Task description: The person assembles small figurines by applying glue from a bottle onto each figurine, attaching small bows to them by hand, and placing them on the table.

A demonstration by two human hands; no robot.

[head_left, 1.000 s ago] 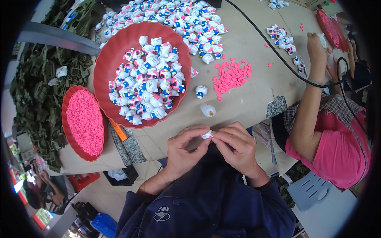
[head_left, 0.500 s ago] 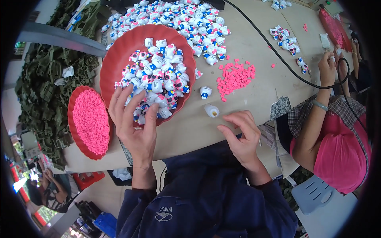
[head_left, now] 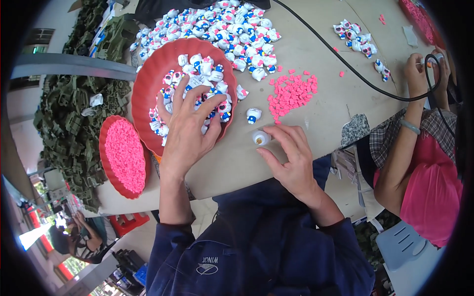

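Observation:
My left hand [head_left: 190,123] is over the red scalloped bowl [head_left: 143,74], its fingers spread and bent down among small white, blue and pink cat-like figurines [head_left: 201,64]. Whether a fingertip grips one is hidden. My right hand [head_left: 294,163] is open beside a small white bottle [head_left: 260,137] with a brass-coloured tip. Its forefinger reaches the bottle's right side, and the thumb is apart below. A single figurine [head_left: 254,116] lies on the table just beyond the bottle. Farther right of it are loose pink pieces [head_left: 294,93].
A large heap of figurines [head_left: 237,29] lies behind the bowl. A smaller red dish [head_left: 103,143] of pink pieces stands at left, near piled dark green parts [head_left: 69,128]. A black cable [head_left: 335,56] crosses the table. A co-worker [head_left: 424,187] sits at right.
My left hand has moved right and deeper over the bowl's figurines. My right hand has come left to the bottle. The whole view has shifted slightly.

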